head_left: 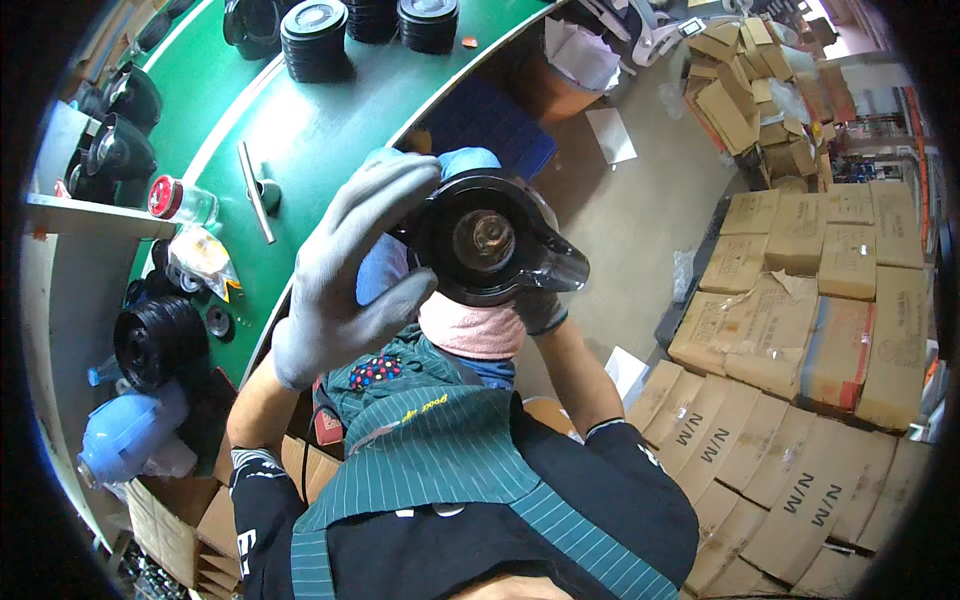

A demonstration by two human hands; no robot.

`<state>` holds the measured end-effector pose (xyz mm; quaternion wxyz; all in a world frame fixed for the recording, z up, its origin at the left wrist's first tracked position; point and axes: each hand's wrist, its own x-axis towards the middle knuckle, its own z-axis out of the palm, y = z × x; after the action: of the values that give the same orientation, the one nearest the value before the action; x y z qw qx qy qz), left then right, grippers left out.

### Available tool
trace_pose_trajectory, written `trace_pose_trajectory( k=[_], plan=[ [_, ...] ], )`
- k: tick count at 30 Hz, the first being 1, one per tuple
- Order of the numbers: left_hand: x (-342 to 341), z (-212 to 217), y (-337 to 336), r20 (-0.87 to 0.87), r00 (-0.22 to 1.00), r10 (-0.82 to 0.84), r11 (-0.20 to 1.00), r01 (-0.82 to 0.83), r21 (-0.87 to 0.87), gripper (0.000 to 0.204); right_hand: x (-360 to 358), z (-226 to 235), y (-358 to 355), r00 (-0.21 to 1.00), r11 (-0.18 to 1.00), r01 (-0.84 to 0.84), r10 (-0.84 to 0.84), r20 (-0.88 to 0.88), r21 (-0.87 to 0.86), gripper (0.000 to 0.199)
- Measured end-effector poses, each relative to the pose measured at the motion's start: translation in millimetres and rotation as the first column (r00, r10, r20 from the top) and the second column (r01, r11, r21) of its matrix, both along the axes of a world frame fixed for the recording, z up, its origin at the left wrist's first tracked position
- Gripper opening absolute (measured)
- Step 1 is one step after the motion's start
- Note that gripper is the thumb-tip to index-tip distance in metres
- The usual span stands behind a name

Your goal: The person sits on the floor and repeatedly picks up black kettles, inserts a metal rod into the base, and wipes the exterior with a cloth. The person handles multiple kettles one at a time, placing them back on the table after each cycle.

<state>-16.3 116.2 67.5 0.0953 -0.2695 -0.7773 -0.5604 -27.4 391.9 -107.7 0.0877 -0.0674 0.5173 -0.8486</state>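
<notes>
The gloved left hand clasps the black jug by its rim. The right hand sits mostly hidden beneath it, its grip unclear. Keeping the pink cloth under the base should steady it.

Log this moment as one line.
left hand: gloved, grips black jug | right hand: under jug, mostly hidden | pink cloth: below jug | green bench: lids, bottle

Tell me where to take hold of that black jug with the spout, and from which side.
Probably best by its round body, from the sides away from the spout. The black jug is held up with its opening toward the camera and its spout pointing to the person's right. The gloved left hand already wraps the left rim; the right hand supports it from below, mostly hidden.
</notes>
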Motion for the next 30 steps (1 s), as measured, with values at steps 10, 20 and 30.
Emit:
trace_pose_trajectory(
  k=[10, 20, 30],
  plan=[
    [14, 1, 33, -0.407, 0.85, 0.335, 0.87, -0.445, -0.213, 0.063, 23, 15, -25, 0.979, 0.863, 0.196, -0.141, -0.15, 0.466, 0.077],
    [1, 16, 23, -0.414, 0.85, 0.326, 0.905, -0.407, -0.124, 0.07, 49, 20, -22, 0.965, 0.993, 0.052, -0.023, 0.263, -0.106, 0.038],
    [-8, 6, 0, -0.504, 0.864, 0.0, 0.982, -0.094, -0.162, 0.051, 39, 55, -33, 0.977, 0.991, -0.017, 0.044, 0.208, -0.13, 0.061]
  ],
)
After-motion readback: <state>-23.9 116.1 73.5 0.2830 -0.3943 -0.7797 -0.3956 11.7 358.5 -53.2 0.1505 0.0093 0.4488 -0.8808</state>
